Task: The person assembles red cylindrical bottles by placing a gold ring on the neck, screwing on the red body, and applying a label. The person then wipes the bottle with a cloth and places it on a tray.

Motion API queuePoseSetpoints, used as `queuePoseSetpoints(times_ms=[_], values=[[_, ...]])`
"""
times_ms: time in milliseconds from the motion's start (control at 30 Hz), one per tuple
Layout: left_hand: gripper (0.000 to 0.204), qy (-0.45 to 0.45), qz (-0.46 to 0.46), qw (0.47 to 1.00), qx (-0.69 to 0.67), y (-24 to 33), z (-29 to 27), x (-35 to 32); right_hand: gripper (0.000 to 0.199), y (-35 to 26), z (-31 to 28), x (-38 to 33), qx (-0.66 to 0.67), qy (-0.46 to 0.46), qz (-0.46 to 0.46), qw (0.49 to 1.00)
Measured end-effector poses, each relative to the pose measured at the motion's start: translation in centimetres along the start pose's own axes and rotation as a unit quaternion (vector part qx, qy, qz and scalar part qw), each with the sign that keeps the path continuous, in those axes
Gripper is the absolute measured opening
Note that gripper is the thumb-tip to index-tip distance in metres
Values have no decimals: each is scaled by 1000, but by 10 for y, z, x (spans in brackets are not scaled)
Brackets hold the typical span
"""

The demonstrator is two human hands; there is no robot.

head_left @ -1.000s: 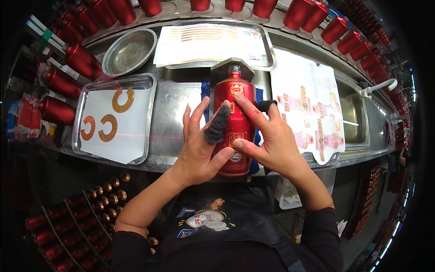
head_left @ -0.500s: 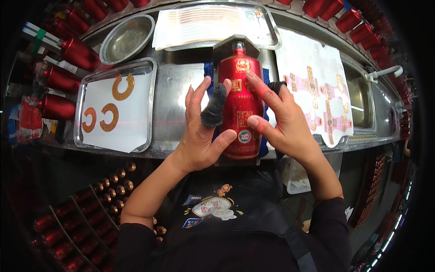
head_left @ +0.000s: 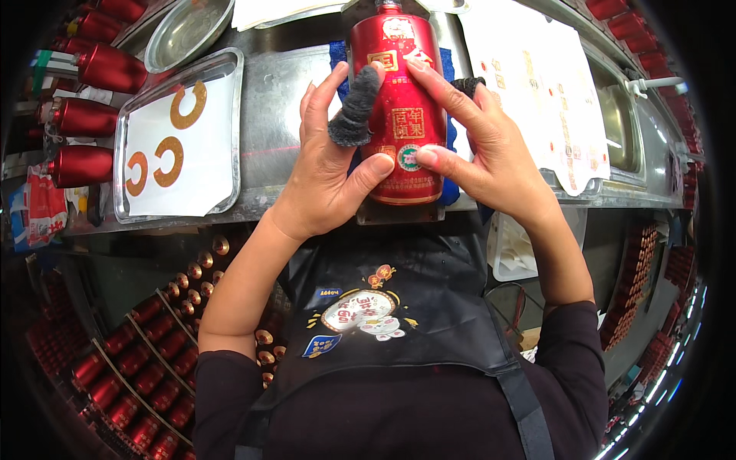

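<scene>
Pressing a small round label onto the red bottle (head_left: 399,107) appears to be the step in hand. The bottle lies flat on a blue pad (head_left: 451,146) on the steel table (head_left: 268,146), neck pointing away from the person, base toward the apron (head_left: 383,330).

Left hand (head_left: 330,165): fingers spread along the bottle's left flank, thumb pushed against the lower body just beside the round label. One finger wears a dark cloth sleeve (head_left: 354,107). Hand is laid flat and bracing, not clenched.

Right hand (head_left: 479,146): mirrors it on the right flank, thumb meeting the round label from the other side, forefinger laid high on the shoulder. A dark cloth sleeve shows on one far finger here too.

Judgement: label is on but being smoothed; the next move calls for even thumb pressure outward from the centre while the fingers keep the bottle from rolling.

Surroundings: metal tray (head_left: 222,77) to the left holding a white sheet with gold ring stickers (head_left: 165,157); round steel bowl (head_left: 188,31) beyond; white label sheet (head_left: 537,84) to the right; further red bottles (head_left: 107,67) along the left edge and in crates below.
</scene>
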State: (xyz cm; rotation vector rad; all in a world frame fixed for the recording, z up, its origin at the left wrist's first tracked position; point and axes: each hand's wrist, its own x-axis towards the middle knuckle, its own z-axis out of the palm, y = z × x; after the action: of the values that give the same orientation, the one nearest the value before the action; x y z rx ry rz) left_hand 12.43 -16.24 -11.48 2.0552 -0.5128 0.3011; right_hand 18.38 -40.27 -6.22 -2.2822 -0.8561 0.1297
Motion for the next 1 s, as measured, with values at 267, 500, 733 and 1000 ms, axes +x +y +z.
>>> queuePoseSetpoints(times_ms=[267,500,733,1000], values=[[72,-1,30,999,39,-5,-4,-3,81,0,3,-1,6,10,-3,1000],[73,9,25,999,32,-6,-1,-2,79,0,3,-1,24,17,-7,1000],[73,-20,32,998,55,-7,-5,-1,80,1,5,-4,25,12,4,1000],[92,-12,-24,999,-45,10,-6,-7,50,42,-15,8,336,174,206,902]])
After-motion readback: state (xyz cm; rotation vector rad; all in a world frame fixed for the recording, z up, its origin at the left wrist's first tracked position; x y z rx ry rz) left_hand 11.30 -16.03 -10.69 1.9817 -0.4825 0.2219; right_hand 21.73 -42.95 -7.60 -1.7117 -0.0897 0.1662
